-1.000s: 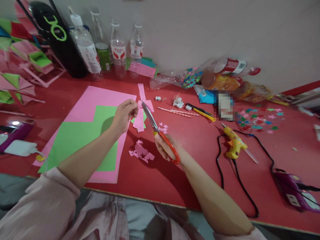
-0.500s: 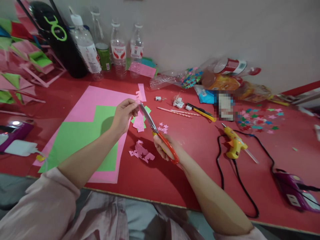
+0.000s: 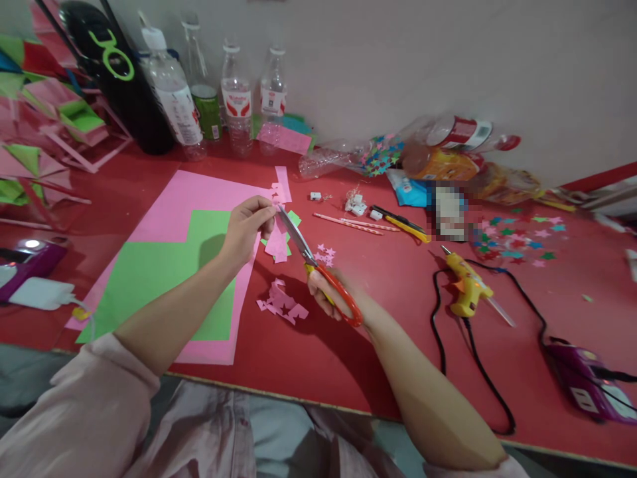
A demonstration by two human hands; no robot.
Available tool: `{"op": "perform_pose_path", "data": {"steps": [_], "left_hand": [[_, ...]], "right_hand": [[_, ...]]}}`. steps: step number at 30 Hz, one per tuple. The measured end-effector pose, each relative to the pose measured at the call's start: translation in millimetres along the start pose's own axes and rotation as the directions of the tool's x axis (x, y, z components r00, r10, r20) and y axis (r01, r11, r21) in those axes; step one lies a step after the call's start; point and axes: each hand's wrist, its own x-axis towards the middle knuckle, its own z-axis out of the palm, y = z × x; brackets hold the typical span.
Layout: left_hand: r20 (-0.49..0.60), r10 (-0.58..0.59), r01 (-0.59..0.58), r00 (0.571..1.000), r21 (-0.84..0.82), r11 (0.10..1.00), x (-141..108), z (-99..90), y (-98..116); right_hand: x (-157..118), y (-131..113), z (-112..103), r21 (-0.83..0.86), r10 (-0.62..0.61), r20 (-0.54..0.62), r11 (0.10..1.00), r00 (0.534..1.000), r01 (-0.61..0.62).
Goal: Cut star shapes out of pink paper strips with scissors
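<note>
My right hand (image 3: 331, 292) is closed round the orange and yellow handles of the scissors (image 3: 299, 240), whose blades point up and left. At the blade tips, my left hand (image 3: 253, 222) pinches a small pink paper piece (image 3: 277, 198), partly hidden by the fingers. Beneath the blades lie pink and green paper strips (image 3: 279, 245). Small pink stars (image 3: 326, 255) rest just right of the blades, and cut pink scraps (image 3: 283, 302) lie nearer the table edge. Large green paper (image 3: 164, 285) on pink paper (image 3: 199, 186) spreads under my left forearm.
Plastic bottles (image 3: 237, 106) and a black flask (image 3: 114, 79) stand along the wall. To the right are a yellow glue gun (image 3: 468, 285) with a black cord, a cutter (image 3: 405, 226), striped sticks (image 3: 355, 224) and colourful stars (image 3: 517, 239). Pink paper models (image 3: 44, 146) fill the left.
The scissor handles and my right hand have shifted slightly to the right. My left hand stays almost where it was, still pinching near the blade tips.
</note>
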Motion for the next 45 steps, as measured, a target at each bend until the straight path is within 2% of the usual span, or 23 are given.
{"op": "perform_pose_path", "data": {"steps": [21, 31, 37, 45], "left_hand": [[-0.031, -0.024, 0.025, 0.999, 0.018, 1.0, -0.9, 3.6, 2.2], [-0.029, -0.027, 0.028, 0.999, 0.026, 0.999, 0.4, 3.8, 3.3], [-0.017, -0.013, 0.014, 1.0, 0.033, 0.999, 0.5, 3.1, 2.9], [-0.005, 0.0, 0.0, 1.0, 0.039, 0.999, 2.6, 0.6, 1.7]], "right_hand": [[-2.0, -0.5, -3.5, 0.001, -0.005, -0.003, 1.0, 1.0, 0.005], [-4.4, -6.0, -2.4, 0.047, 0.0, 0.008, 0.999, 1.0, 0.0], [-8.5, -10.5, -2.9, 0.015, 0.018, -0.032, 1.0, 0.999, -0.017], [-8.9, -12.1, -2.2, 0.023, 0.03, -0.032, 0.999, 0.999, -0.03]]}}
